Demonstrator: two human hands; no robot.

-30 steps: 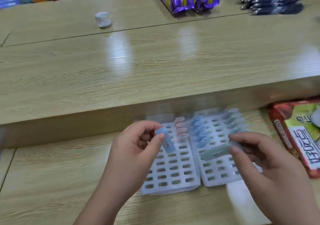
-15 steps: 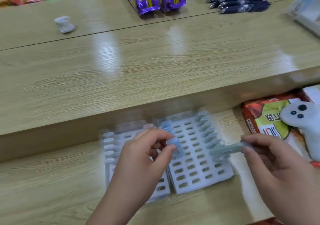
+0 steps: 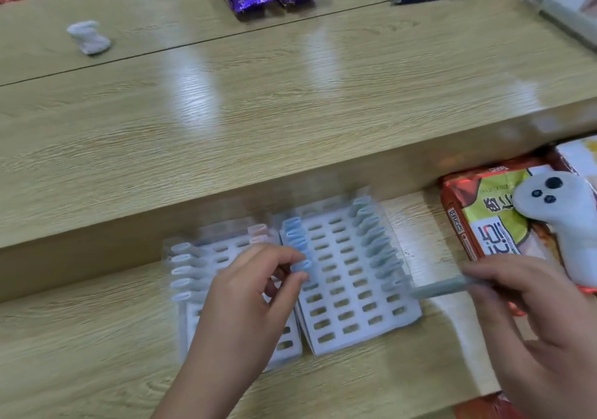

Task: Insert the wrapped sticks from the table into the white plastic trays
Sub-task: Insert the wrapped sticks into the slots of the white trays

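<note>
Blue stick [image 3: 301, 265], pinched near-upright by the left hand [image 3: 248, 292], sat over the right tray [image 3: 352, 331]'s left column; the right hand [image 3: 542, 302] pinched a grey stick [image 3: 442, 288] lying crosswise, tip at that tray's right edge

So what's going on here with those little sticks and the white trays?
A person is filling white plastic trays with wrapped sticks. The left hand pinches a blue wrapped stick over the left column of the right tray, where other blue ones already stand. The right hand holds a grey-green wrapped stick roughly level, its tip near that tray's right edge. The left tray also has sticks and open slots.
</note>
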